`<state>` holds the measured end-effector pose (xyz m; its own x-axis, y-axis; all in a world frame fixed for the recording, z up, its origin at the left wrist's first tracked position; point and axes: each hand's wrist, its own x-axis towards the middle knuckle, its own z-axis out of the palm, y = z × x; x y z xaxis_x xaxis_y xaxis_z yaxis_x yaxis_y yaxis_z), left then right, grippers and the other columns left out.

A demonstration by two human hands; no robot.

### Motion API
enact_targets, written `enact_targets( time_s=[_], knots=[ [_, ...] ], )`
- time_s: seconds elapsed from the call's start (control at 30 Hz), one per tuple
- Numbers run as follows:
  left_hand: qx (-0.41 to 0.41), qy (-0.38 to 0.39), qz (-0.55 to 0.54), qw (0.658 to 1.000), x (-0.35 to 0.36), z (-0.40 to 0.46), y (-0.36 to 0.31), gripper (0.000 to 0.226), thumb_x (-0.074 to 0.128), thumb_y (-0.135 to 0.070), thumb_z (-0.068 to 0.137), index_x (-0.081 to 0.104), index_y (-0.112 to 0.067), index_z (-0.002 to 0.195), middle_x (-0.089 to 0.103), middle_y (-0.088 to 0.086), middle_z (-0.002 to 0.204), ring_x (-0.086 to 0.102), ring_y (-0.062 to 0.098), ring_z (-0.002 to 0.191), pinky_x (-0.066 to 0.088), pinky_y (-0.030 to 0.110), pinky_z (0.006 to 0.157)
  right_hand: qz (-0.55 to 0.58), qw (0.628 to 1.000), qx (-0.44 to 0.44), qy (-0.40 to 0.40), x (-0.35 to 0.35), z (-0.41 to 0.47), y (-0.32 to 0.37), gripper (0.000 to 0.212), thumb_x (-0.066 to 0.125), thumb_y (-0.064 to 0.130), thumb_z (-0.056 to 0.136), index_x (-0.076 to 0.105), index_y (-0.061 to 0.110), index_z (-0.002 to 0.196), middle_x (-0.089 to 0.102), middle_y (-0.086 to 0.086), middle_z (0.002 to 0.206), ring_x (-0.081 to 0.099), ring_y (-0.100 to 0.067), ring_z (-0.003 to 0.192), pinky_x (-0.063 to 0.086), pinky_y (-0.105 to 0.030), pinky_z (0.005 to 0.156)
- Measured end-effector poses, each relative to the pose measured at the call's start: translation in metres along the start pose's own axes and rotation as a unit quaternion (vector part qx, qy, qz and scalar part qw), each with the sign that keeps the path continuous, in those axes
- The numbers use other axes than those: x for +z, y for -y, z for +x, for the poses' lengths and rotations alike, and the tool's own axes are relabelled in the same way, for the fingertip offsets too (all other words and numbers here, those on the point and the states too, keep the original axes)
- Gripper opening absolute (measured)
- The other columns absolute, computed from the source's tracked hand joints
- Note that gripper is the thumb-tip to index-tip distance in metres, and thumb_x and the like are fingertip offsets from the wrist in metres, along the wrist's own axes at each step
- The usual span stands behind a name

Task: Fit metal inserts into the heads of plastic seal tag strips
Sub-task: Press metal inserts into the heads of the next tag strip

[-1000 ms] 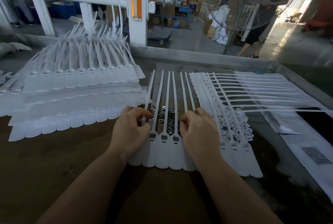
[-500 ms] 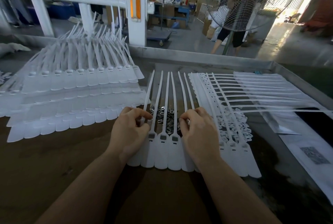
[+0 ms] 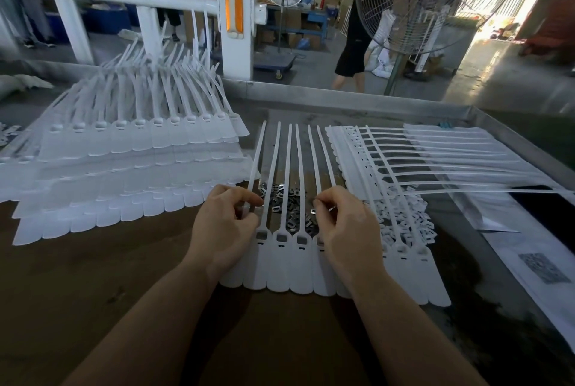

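Seal tag strips (image 3: 292, 261) flat on table; left hand (image 3: 222, 227), right hand (image 3: 348, 230) each pinching metal insert (image 3: 313, 211).

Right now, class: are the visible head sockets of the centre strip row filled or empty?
Cannot tell: the sockets look dark, with no clear metal shine.

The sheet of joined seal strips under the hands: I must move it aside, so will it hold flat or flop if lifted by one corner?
The sheet of joined strips probably sags: thin plastic. Its tails lie loose and splayed, so they would likely dangle.
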<state>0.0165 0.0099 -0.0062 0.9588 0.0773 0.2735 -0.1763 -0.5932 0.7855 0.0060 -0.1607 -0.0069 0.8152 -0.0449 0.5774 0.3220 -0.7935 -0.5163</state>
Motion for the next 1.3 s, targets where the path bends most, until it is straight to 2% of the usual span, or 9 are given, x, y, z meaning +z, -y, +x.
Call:
enact_targets(
  time_s=[0.13, 0.3, 0.47, 0.77, 0.97, 1.1, 1.17, 1.3],
  knots=[
    [0.000, 0.003, 0.002, 1.000, 0.000, 0.000, -0.001, 0.022, 0.059, -0.008, 0.085, 0.061, -0.029, 0.090, 0.041, -0.021, 0.091, 0.048, -0.001, 0.078, 0.036, -0.002, 0.063, 0.018, 1.000, -0.002, -0.007, -0.001, 0.000, 0.001, 0.007, 0.056, 0.010, 0.091, 0.062, 0.007, 0.089, 0.059, 0.002, 0.074, 0.050, -0.005, 0.062, 0.036, -0.006, 0.059],
    [-0.001, 0.002, 0.004, 1.000, -0.001, -0.001, -0.001, 0.022, 0.060, -0.008, 0.084, 0.061, -0.029, 0.091, 0.041, -0.021, 0.091, 0.048, -0.002, 0.078, 0.037, 0.000, 0.062, 0.028, 1.000, -0.004, -0.010, -0.003, 0.000, 0.000, 0.009, 0.053, 0.011, 0.093, 0.060, 0.007, 0.088, 0.050, 0.007, 0.064, 0.043, 0.001, 0.051, 0.033, -0.009, 0.051],
    [-0.003, 0.002, 0.001, 1.000, 0.000, -0.001, -0.002, 0.023, 0.059, -0.007, 0.085, 0.061, -0.029, 0.090, 0.041, -0.019, 0.092, 0.048, -0.001, 0.079, 0.037, -0.002, 0.063, 0.019, 1.000, -0.011, -0.013, -0.003, 0.000, 0.000, 0.007, 0.056, 0.009, 0.091, 0.062, 0.007, 0.086, 0.054, 0.006, 0.068, 0.048, -0.005, 0.057, 0.038, -0.012, 0.055],
    [-0.002, 0.004, 0.004, 1.000, 0.000, -0.001, -0.001, 0.024, 0.058, -0.007, 0.085, 0.060, -0.030, 0.090, 0.044, -0.013, 0.097, 0.048, 0.002, 0.079, 0.036, 0.007, 0.062, -0.030, 0.999, 0.009, 0.008, -0.001, 0.002, -0.002, 0.013, 0.055, 0.013, 0.092, 0.066, 0.007, 0.094, 0.065, -0.003, 0.083, 0.052, -0.007, 0.070, 0.034, -0.005, 0.062],
    [-0.003, 0.004, 0.005, 1.000, 0.000, 0.000, -0.002, 0.024, 0.059, -0.007, 0.085, 0.060, -0.031, 0.089, 0.043, -0.016, 0.093, 0.048, 0.000, 0.077, 0.038, 0.003, 0.061, -0.004, 0.999, 0.029, -0.017, -0.005, 0.003, -0.001, 0.014, 0.058, 0.011, 0.090, 0.069, 0.007, 0.097, 0.068, -0.001, 0.084, 0.052, -0.003, 0.071, 0.035, 0.003, 0.068],
    [-0.005, 0.004, 0.009, 1.000, 0.000, 0.000, -0.001, 0.024, 0.059, -0.008, 0.085, 0.060, -0.032, 0.091, 0.043, -0.015, 0.096, 0.048, -0.001, 0.079, 0.037, 0.005, 0.060, 0.021, 0.999, 0.042, -0.024, -0.007, 0.003, -0.001, 0.014, 0.060, 0.009, 0.089, 0.071, 0.007, 0.098, 0.069, -0.001, 0.086, 0.055, -0.004, 0.073, 0.035, 0.004, 0.071],
    [-0.006, 0.002, 0.006, 1.000, 0.000, 0.000, -0.001, 0.024, 0.059, -0.008, 0.085, 0.061, -0.031, 0.092, 0.043, -0.015, 0.095, 0.048, -0.001, 0.079, 0.037, 0.005, 0.060, 0.039, 0.997, 0.054, -0.027, -0.009, 0.004, 0.000, 0.016, 0.060, 0.010, 0.088, 0.071, 0.008, 0.100, 0.068, 0.002, 0.085, 0.056, -0.004, 0.074, 0.037, 0.002, 0.073],
    [-0.010, -0.006, -0.001, 1.000, -0.001, 0.000, -0.001, 0.025, 0.059, -0.007, 0.084, 0.061, -0.030, 0.092, 0.043, -0.018, 0.092, 0.049, 0.000, 0.079, 0.037, 0.005, 0.060, 0.120, 0.987, 0.104, -0.011, -0.014, 0.005, 0.000, 0.017, 0.058, 0.008, 0.089, 0.070, 0.011, 0.101, 0.069, 0.003, 0.083, 0.064, -0.008, 0.076, 0.051, -0.017, 0.075]
  ],
)
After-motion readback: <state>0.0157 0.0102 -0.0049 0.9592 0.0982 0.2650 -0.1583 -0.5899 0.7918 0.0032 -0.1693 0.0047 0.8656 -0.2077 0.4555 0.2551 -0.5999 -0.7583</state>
